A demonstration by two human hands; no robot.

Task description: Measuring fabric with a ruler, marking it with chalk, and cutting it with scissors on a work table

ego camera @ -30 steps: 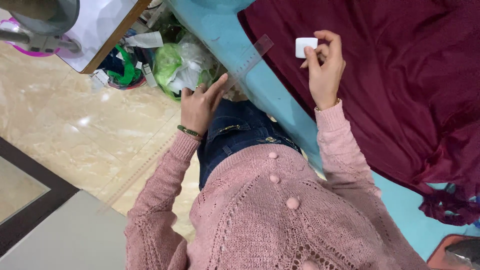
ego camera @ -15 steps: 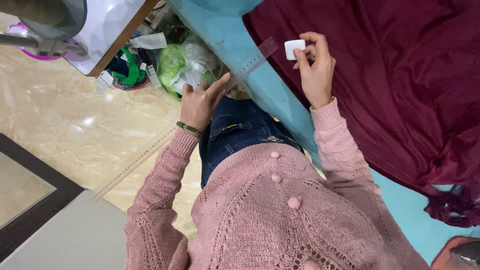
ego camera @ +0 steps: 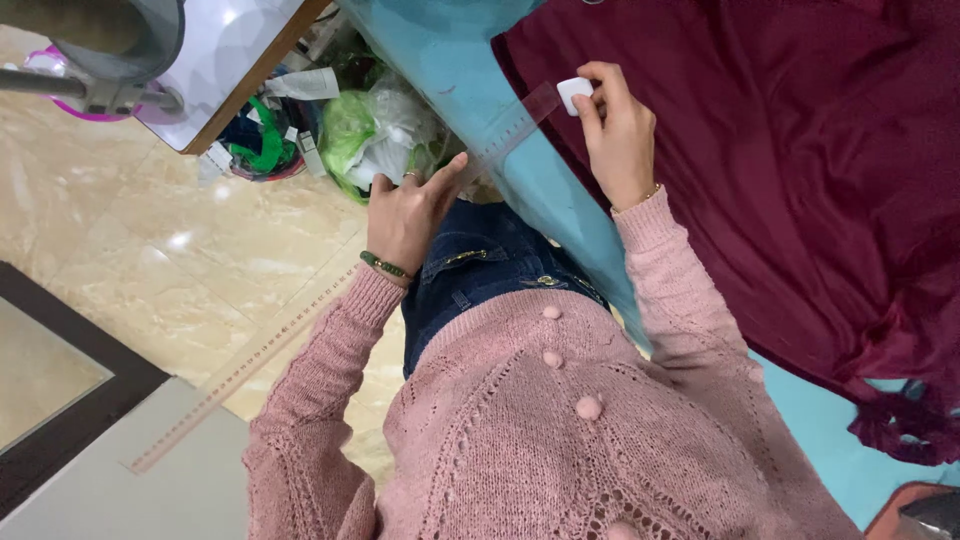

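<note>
Right now my right hand [ego camera: 618, 135] pinches a small white block [ego camera: 573, 95], probably tailor's chalk, between thumb and fingertips, closed firmly on it. The block sits at the very tips of my fingers, just over the edge of the dark maroon cloth [ego camera: 790, 170] that spreads out beyond and to the right of that hand. Just beside the block, on its left, lies the upper end of a long clear ruler [ego camera: 505, 135]; whether the chalk touches it I cannot tell.

My left hand [ego camera: 410, 215] is lower and to the left of the other, held over my lap with the fingers loosely extended. Its forefinger points up along the ruler and its fingertips rest on or against the ruler's edge; it does not wrap around anything. A green bangle [ego camera: 385, 266] circles that wrist, just above the cuff of my pink knitted sweater [ego camera: 560, 440].

The ruler runs slantwise from the chalk, past my left hand, and on down over the tiled floor [ego camera: 130, 260] well below and left of both hands. Under the cloth and between my hands is the turquoise table surface [ego camera: 470, 75]. Beyond my left fingertips sit crumpled green and white plastic bags [ego camera: 375, 135].
</note>
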